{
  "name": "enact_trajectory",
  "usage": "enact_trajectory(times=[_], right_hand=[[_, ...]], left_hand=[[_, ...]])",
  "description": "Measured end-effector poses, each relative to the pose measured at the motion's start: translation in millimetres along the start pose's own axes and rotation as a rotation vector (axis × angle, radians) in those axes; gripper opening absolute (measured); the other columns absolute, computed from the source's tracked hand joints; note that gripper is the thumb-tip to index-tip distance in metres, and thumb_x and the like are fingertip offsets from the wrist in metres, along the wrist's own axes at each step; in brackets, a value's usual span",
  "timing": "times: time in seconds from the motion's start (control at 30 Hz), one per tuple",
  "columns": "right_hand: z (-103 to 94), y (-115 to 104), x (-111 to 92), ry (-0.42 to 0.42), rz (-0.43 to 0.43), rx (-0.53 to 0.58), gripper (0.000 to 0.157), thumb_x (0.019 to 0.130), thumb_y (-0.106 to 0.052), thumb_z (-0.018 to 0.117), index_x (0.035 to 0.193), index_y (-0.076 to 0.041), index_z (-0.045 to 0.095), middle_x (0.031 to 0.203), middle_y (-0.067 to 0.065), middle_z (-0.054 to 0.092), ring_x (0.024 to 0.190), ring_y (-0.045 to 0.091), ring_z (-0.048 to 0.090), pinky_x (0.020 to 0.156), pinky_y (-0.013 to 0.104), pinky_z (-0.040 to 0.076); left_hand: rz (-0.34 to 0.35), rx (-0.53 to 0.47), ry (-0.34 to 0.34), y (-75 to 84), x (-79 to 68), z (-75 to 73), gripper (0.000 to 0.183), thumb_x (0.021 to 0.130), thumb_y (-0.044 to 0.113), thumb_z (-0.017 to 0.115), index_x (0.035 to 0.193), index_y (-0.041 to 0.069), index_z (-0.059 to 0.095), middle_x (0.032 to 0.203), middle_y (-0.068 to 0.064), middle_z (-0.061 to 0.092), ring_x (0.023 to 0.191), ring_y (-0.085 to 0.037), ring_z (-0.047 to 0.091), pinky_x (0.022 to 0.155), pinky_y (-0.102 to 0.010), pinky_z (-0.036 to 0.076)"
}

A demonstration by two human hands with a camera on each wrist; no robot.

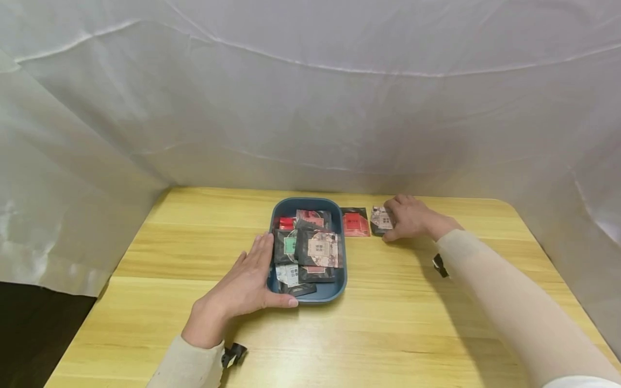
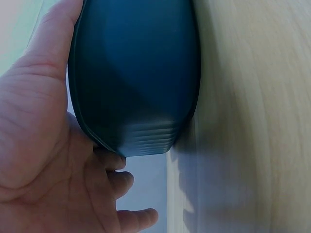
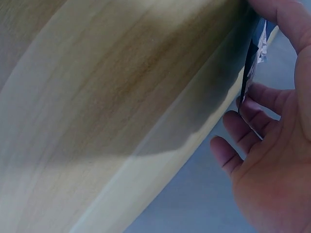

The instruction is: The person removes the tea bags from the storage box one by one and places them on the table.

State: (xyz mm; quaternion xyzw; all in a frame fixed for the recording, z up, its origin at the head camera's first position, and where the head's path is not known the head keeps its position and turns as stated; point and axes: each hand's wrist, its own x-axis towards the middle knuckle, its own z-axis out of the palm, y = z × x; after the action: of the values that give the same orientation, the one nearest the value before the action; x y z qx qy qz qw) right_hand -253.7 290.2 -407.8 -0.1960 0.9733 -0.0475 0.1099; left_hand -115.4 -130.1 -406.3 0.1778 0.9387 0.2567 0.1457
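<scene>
A dark blue plastic tray (image 1: 335, 293) stands on the table with several flat sachets inside. On top lie a black sachet with a beige label (image 1: 318, 248) and one with a green label (image 1: 288, 246). My left hand (image 1: 245, 283) rests against the tray's left side and near corner, fingers extended and thumb stretched along the near rim. To the right of the tray, my right hand (image 1: 412, 218) pinches a black sachet with a pale patterned front (image 1: 380, 220) between thumb and fingers; in the right wrist view it stands edge-on.
Between the tray and my right hand lies a red and black sachet (image 1: 356, 223) by the tray's right rim. The wooden table (image 1: 388, 334) ends at the back against a pale grey cloth (image 1: 310, 108), which also hangs at both sides.
</scene>
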Motion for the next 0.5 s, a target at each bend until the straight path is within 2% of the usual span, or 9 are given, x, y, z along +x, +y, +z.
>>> enact_trajectory(times=[0.23,0.5], right_hand=[[-1.3,-2.1,-0.6,0.002,-0.025,-0.011,0.098,0.073,-0.050,0.088,0.147,0.004,0.052,0.143,0.030,0.054,0.129,0.050,0.053,0.107,0.069,0.045],[-0.6,-0.7,-0.6,-0.046,-0.008,0.024,0.099,0.077,-0.048,0.088,0.153,0.002,0.048,0.152,0.031,0.048,0.139,0.055,0.045,0.114,0.075,0.035]], left_hand=[[0.024,0.011,0.008,-0.4,-1.3,0.3,0.149,0.071,0.078,0.082,0.169,0.003,-0.003,0.177,-0.015,-0.008,0.165,-0.033,-0.002,0.130,-0.062,0.010],[0.025,0.006,0.005,0.8,-2.1,0.3,0.149,0.071,0.078,0.082,0.169,0.003,-0.001,0.177,-0.017,-0.005,0.165,-0.033,-0.001,0.130,-0.063,0.011]])
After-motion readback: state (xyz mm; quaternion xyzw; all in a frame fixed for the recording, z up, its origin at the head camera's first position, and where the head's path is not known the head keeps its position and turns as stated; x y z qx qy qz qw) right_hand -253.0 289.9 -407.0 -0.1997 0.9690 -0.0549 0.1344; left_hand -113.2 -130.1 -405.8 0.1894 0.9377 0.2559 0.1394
